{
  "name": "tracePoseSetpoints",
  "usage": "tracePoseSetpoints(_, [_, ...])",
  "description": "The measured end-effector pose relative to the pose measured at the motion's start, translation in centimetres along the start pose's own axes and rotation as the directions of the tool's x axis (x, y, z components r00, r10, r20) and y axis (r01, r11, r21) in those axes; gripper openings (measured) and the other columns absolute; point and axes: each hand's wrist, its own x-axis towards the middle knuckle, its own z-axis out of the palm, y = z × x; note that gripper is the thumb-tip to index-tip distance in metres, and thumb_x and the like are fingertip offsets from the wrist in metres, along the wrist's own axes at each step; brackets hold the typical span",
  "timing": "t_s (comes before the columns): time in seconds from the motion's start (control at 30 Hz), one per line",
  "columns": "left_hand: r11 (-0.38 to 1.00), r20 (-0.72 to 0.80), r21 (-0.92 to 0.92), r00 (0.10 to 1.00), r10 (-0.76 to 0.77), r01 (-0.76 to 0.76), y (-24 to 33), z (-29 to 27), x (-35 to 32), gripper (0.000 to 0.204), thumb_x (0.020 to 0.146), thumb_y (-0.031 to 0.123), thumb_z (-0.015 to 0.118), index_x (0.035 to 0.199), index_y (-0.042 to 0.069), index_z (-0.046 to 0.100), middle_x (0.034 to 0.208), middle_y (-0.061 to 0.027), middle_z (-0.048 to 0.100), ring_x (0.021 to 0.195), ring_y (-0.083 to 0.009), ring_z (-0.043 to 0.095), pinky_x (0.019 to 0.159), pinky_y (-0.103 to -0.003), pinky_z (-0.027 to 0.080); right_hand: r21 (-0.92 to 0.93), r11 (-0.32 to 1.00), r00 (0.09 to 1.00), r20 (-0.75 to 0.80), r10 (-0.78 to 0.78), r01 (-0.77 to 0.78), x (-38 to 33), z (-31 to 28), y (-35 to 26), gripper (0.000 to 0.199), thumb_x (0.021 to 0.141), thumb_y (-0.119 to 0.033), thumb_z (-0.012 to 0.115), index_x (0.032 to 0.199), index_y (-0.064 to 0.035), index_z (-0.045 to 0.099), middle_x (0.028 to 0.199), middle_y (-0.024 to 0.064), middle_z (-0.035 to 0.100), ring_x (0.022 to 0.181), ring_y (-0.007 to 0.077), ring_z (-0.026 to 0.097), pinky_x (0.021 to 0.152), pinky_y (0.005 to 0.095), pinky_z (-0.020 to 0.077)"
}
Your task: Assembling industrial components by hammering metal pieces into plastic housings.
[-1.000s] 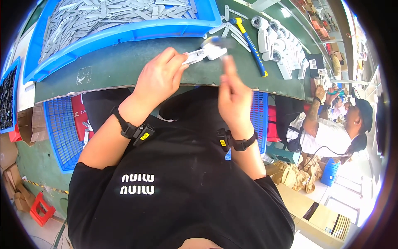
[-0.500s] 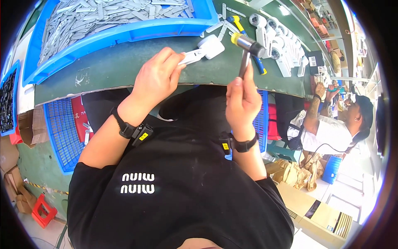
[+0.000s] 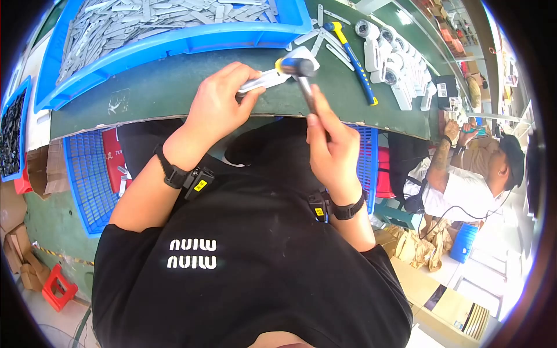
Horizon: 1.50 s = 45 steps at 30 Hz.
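Observation:
My left hand pinches the handle end of a white plastic part with a rounded square head, held at the bench's near side. In my right hand is a mallet with one yellow face and one dark face, gripped by its metal shaft. The mallet's head lies over the white part in this view and hides some of it; whether they touch I cannot tell. A second hammer, with a blue and yellow handle, rests on the bench to the right.
A blue tray full of grey flat strips stands at the back left of the green bench. Several white assembled parts with round heads are lined up at the right. Farther right, a co-worker sits at the bench.
The mallet has swung left and slightly down, from right of the white part to over it. My left hand has stayed nearly in place with the part.

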Motion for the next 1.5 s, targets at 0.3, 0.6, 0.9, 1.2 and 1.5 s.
tracePoseSetpoints(0.3, [0.993, 0.003, -0.101, 0.998, -0.059, 0.059, -0.6, -0.1, -0.1, 0.04, 0.093, 0.012, 0.087, 0.124, 0.006, 0.063, 0.098, -0.0164, 0.077, 0.087, -0.0403, 0.076, 0.075, -0.044, 0.061, 0.041, 0.998, 0.993, -0.102, 0.053, -0.05, -0.8, 0.1, -1.5, 0.049, 0.108, -0.001, 0.066, 0.157, -0.0037, 0.065, 0.091, 0.0185, 0.08, 0.067, 0.0295, 0.072, 0.071, 0.0353, 0.0568])
tracePoseSetpoints(0.6, [0.995, 0.014, -0.096, 1.0, -0.021, 0.023, -0.9, 0.1, 0.0, 0.048, 0.091, 0.008, 0.088, 0.127, 0.006, 0.057, 0.094, -0.0158, 0.077, 0.087, -0.0393, 0.077, 0.074, -0.045, 0.06, -0.058, 0.997, 0.999, -0.015, -0.051, 0.051, -1.0, 1.6, -1.1, 0.052, 0.105, 0.0, 0.069, 0.156, -0.0093, 0.067, 0.086, 0.0246, 0.07, 0.068, 0.0366, 0.07, 0.069, 0.0372, 0.0561])
tracePoseSetpoints(0.9, [0.979, 0.041, -0.14, 0.988, -0.146, 0.151, -1.0, 0.0, 0.0, 0.059, 0.086, 0.001, 0.088, 0.135, 0.004, 0.055, 0.106, -0.0149, 0.08, 0.092, -0.0316, 0.079, 0.084, -0.04, 0.062, -0.02, 0.992, 0.988, 0.095, -0.125, 0.128, -0.3, 2.0, -2.1, 0.052, 0.104, -0.002, 0.07, 0.156, -0.0093, 0.067, 0.083, 0.022, 0.07, 0.07, 0.0397, 0.069, 0.069, 0.0418, 0.0563])
tracePoseSetpoints(1.2, [0.995, -0.021, -0.035, 0.995, -0.099, 0.098, -0.7, 0.2, -0.9, 0.065, 0.09, 0.011, 0.091, 0.141, 0.007, 0.05, 0.094, -0.0133, 0.075, 0.085, -0.0381, 0.078, 0.073, -0.046, 0.062, -0.048, 0.995, 0.968, 0.237, -0.077, 0.091, 0.3, 2.3, -1.1, 0.052, 0.102, 0.004, 0.07, 0.154, -0.0028, 0.067, 0.089, 0.022, 0.073, 0.077, 0.0347, 0.073, 0.076, 0.0392, 0.058])
tracePoseSetpoints(1.5, [0.977, 0.017, 0.165, 0.991, 0.135, -0.136, 0.1, 0.3, -0.6, 0.019, 0.094, 0.016, 0.088, 0.104, 0.002, 0.079, 0.101, -0.0108, 0.076, 0.082, -0.0341, 0.074, 0.071, -0.042, 0.061, -0.162, 0.967, 0.979, 0.089, -0.186, 0.198, 0.4, 0.3, 2.7, 0.047, 0.11, -0.001, 0.064, 0.156, 0.0006, 0.063, 0.101, 0.0204, 0.08, 0.082, 0.0136, 0.068, 0.08, 0.031, 0.0572])
